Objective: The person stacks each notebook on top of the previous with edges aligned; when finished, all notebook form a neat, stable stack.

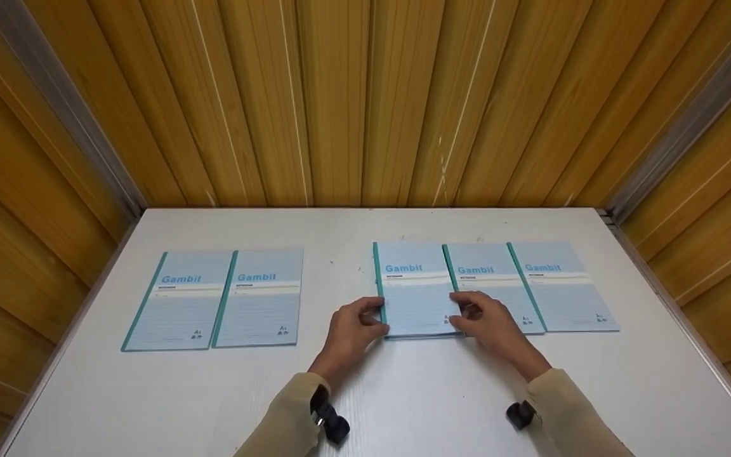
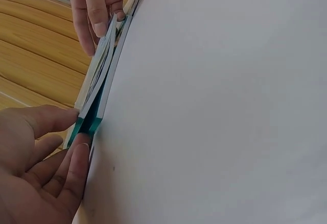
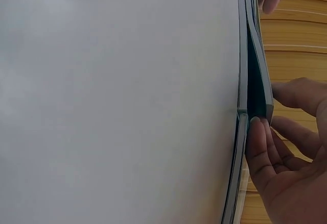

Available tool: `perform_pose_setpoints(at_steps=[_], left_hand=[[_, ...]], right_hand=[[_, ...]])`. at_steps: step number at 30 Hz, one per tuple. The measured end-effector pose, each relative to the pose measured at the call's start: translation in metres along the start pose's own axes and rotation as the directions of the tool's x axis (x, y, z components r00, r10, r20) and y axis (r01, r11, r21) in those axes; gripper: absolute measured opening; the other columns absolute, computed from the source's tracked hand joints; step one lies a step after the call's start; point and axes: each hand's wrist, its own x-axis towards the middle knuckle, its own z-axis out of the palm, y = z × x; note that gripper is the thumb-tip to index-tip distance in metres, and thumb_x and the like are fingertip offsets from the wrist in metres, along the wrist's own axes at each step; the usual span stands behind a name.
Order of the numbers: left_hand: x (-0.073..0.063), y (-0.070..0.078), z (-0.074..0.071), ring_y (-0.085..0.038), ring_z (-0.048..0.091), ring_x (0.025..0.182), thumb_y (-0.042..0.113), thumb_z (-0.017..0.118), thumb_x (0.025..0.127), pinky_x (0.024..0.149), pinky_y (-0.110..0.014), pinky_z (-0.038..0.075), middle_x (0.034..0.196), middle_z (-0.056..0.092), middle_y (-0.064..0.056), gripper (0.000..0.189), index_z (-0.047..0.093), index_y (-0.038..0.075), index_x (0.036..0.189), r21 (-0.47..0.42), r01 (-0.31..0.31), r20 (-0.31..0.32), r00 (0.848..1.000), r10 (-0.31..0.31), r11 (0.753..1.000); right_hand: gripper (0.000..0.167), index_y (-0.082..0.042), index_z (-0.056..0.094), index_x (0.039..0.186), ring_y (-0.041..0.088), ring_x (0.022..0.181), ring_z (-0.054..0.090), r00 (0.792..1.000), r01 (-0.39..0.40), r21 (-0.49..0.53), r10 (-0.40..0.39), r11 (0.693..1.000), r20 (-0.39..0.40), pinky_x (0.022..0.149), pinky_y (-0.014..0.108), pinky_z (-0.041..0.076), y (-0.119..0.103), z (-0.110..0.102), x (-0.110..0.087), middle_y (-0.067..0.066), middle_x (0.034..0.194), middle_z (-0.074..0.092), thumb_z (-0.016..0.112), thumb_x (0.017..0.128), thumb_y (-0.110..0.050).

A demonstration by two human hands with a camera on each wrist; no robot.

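A light-blue "Gambit" notebook (image 1: 415,295) with a green spine lies at the middle of the table, over another notebook (image 3: 243,55). My left hand (image 1: 351,327) pinches the upper notebook's spine edge near its lower corner, thumb above. On the opposite edge my right hand (image 1: 491,322) pinches the same notebook with thumb and fingers. Both wrist views show a gap between the upper notebook (image 2: 97,81) and the one beneath. Just right of it lies a matching notebook (image 1: 486,273), partly covered by my right hand, with another notebook (image 1: 559,292) beyond.
Two more matching notebooks, one (image 1: 178,301) at the far left and one (image 1: 261,298) beside it, lie side by side on the white table (image 1: 334,231). Wood-look panel walls (image 1: 334,101) enclose the table's back and sides.
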Motion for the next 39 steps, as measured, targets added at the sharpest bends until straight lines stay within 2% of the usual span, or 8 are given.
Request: perform_pose_setpoints(at_steps=[7, 17, 24, 31, 39], left_hand=[[-0.0011, -0.0011, 0.0028, -0.014, 0.067, 0.094, -0.001, 0.080, 0.091, 0.092, -0.035, 0.057, 0.125, 0.074, -0.006, 0.052, 0.068, 0.007, 0.141, 0.067, -0.058, -0.007, 0.998, 0.058, 0.996], [-0.0005, -0.0016, 0.0037, -0.016, 0.065, 0.094, 0.002, 0.081, 0.092, 0.092, -0.035, 0.055, 0.122, 0.074, -0.003, 0.053, 0.067, 0.008, 0.143, 0.059, -0.057, 0.006, 0.998, 0.056, 0.997], [0.0001, -0.0022, 0.0013, -0.017, 0.066, 0.096, 0.002, 0.081, 0.092, 0.093, -0.036, 0.056, 0.126, 0.073, -0.005, 0.051, 0.068, 0.008, 0.142, 0.051, -0.070, 0.011, 0.997, 0.070, 0.996], [0.0015, -0.0035, -0.0015, -0.017, 0.068, 0.099, -0.003, 0.080, 0.091, 0.095, -0.037, 0.057, 0.131, 0.072, -0.009, 0.053, 0.067, 0.007, 0.141, -0.007, -0.067, 0.013, 0.998, 0.067, 0.998], [0.0025, -0.0045, -0.0044, -0.017, 0.068, 0.095, -0.004, 0.079, 0.091, 0.092, -0.035, 0.056, 0.130, 0.073, -0.009, 0.052, 0.066, 0.006, 0.141, -0.072, -0.041, 0.014, 0.999, 0.042, 0.997]], right_hand=[[0.048, -0.003, 0.066, 0.140, 0.022, 0.100, 0.060, 1.000, -0.016, -0.019, 0.016, 1.000, -0.024, 0.081, 0.026, 0.051, 0.0015, 0.0002, 0.0001, 0.009, 0.119, 0.067, 0.080, 0.095, -0.010], [0.049, -0.004, 0.066, 0.142, 0.024, 0.105, 0.063, 0.999, -0.037, -0.050, 0.035, 0.998, -0.033, 0.082, 0.030, 0.052, 0.0021, -0.0035, -0.0026, 0.011, 0.125, 0.069, 0.080, 0.096, -0.015], [0.049, -0.008, 0.069, 0.142, 0.022, 0.101, 0.065, 0.999, -0.038, -0.077, 0.036, 0.996, -0.030, 0.081, 0.030, 0.052, 0.0038, -0.0058, -0.0046, 0.007, 0.120, 0.073, 0.082, 0.096, -0.019], [0.045, -0.012, 0.073, 0.138, 0.019, 0.097, 0.064, 1.000, -0.016, -0.087, 0.015, 0.996, -0.012, 0.081, 0.034, 0.053, 0.0038, -0.0047, -0.0043, 0.002, 0.114, 0.074, 0.083, 0.095, -0.022], [0.044, -0.012, 0.073, 0.137, 0.020, 0.091, 0.059, 1.000, 0.004, -0.099, -0.004, 0.995, 0.001, 0.075, 0.030, 0.049, 0.0018, -0.0038, -0.0058, 0.002, 0.113, 0.074, 0.083, 0.095, -0.023]])
